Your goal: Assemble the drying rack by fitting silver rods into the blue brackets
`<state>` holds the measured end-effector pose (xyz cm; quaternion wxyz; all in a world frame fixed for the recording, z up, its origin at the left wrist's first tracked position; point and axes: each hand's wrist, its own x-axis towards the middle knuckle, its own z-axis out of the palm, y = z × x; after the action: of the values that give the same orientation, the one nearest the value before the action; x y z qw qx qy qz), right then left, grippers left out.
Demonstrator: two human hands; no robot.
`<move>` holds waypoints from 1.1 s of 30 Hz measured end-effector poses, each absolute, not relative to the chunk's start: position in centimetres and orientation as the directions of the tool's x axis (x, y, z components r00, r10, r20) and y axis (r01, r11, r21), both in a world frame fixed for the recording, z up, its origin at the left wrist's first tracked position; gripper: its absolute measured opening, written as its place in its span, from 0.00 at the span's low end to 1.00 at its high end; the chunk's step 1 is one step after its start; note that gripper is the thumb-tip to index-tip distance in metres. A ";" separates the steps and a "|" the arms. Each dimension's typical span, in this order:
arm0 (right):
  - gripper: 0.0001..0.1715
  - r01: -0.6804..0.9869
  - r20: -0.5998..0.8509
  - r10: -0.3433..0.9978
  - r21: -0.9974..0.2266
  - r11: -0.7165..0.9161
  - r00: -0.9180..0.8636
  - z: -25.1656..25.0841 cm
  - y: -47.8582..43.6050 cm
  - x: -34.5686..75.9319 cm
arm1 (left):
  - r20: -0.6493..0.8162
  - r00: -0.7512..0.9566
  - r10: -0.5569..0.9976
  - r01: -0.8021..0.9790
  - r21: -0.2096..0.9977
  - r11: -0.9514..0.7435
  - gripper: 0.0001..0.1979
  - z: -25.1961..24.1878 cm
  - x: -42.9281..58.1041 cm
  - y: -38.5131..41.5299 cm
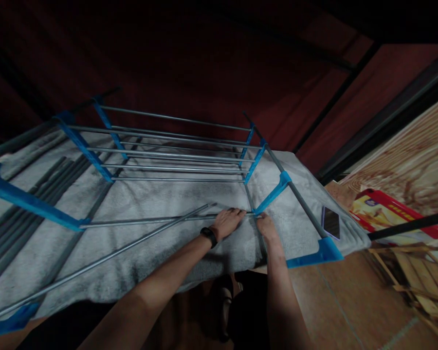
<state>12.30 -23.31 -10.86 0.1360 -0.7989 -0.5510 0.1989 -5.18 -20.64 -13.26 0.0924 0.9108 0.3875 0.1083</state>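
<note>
Dark red fabric (190,63): hangs behind everything, in deep shadow.
Grey cloth (190,192): spread beneath the rack, wrinkled toward the front edge.
Rack (182,156): on the grey cloth, with metal rods joined by blue brackets; several rods already span its rear part.
Grey tubes (54,183): lie side by side at the left, partly behind a bracket.
Loose rod (105,259): slants from the lower left and crosses the front rod.
Front rod (131,222): spans left to right between two brackets, nearest the person.
Red box (390,214): beyond the cloth, at the right.
Right bracket (272,195): slopes down to the front rod's right end.
Left hand (229,222): fingers closed over the front rod near that end.
Right hand (264,225): fingers curled at the bracket's lower end; cannot tell how firmly it grips.
Phone (330,222): flat on the cloth, right side.
Black wristband (208,236): on the left wrist.
</note>
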 end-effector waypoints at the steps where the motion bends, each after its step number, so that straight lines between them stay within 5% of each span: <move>1: 0.25 0.826 -0.168 0.933 -0.435 -0.360 0.318 -10.8 -23.3 12.3 | 0.125 0.673 0.729 0.689 0.253 -0.679 0.22 -13.3 -5.2 -20.6; 9: 0.24 0.814 -0.164 0.915 -0.419 -0.402 0.368 -10.6 -23.4 12.0 | 0.150 0.679 0.718 0.672 0.264 -0.691 0.19 -12.7 -5.0 -20.7; 17: 0.22 0.816 -0.196 0.921 -0.428 -0.389 0.336 -10.1 -23.8 12.1 | 0.343 0.586 0.734 0.711 0.218 -0.669 0.21 -10.9 -9.0 -24.8; 26: 0.28 0.798 0.015 0.894 -0.457 -0.392 0.447 -11.2 -25.7 11.9 | 0.356 0.173 0.918 0.952 0.179 -0.248 0.21 -10.4 -22.6 -31.8; 33: 0.20 0.781 0.231 0.937 -0.620 -0.067 0.263 -10.4 -24.8 8.0 | 0.238 0.042 0.970 0.998 0.040 -0.053 0.22 -12.3 -26.5 -32.8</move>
<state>8.04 -24.85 -10.37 0.3342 -0.7210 -0.5958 0.1162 -26.51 -32.78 -12.25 -0.0679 0.7187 0.6846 0.1008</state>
